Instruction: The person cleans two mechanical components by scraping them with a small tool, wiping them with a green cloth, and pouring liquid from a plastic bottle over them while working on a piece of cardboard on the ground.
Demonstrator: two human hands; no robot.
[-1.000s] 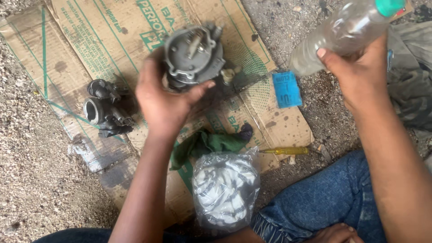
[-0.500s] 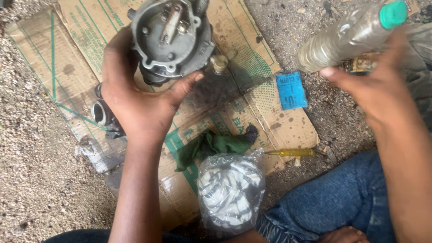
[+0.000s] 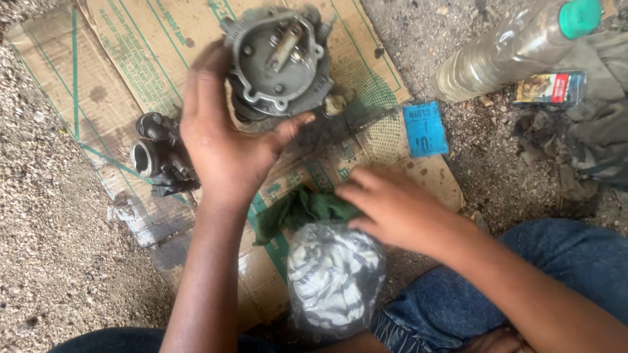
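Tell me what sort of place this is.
Probably an outdoor, makeshift repair spot: gravel ground, flattened cardboard as a work mat, and a grimy carburetor in the left hand.

Carburettor body (image 3: pixel 278 62): grey cast metal, grimy, roughly round flange with bolt holes facing up, brass-coloured parts in its open centre. Held up above the cardboard in the left hand (image 3: pixel 226 140), fingers (image 3: pixel 199 78) wrapped behind, thumb across the lower rim. Green rag (image 3: pixel 297 208): crumpled, lying on the cardboard, right hand (image 3: pixel 392 206) resting on its right edge, fingers spread flat.
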